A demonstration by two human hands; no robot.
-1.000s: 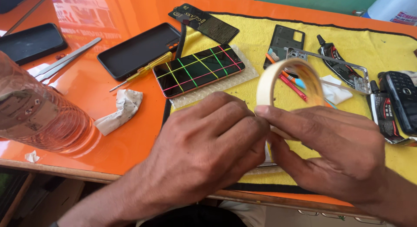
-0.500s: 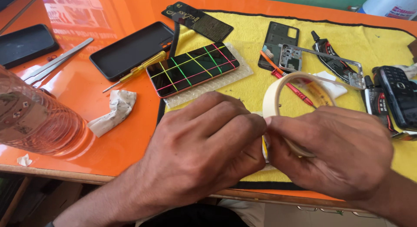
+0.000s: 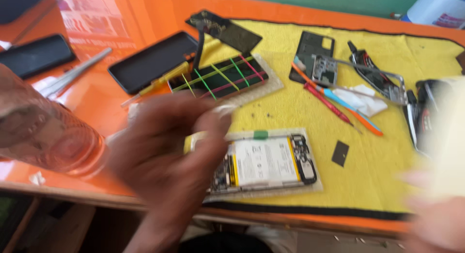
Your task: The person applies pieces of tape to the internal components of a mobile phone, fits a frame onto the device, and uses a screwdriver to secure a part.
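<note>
**Orange bench, opened phone on yellow cloth**

Orange table [image 3: 121, 20] carries a yellow cloth [image 3: 387, 156] over its right part. Opened phone [image 3: 266, 163] lies by the cloth's front edge. Left hand [image 3: 164, 151], blurred, hovers at the phone's left end, grip unclear. Right hand [image 3: 436, 214], blurred at the front-right corner, grip unclear.

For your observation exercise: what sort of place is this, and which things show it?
Probably a phone repair bench: an opened phone with its white battery exposed, a red-handled screwdriver, and a phone screen bound with coloured rubber bands on a yellow cloth.
</note>
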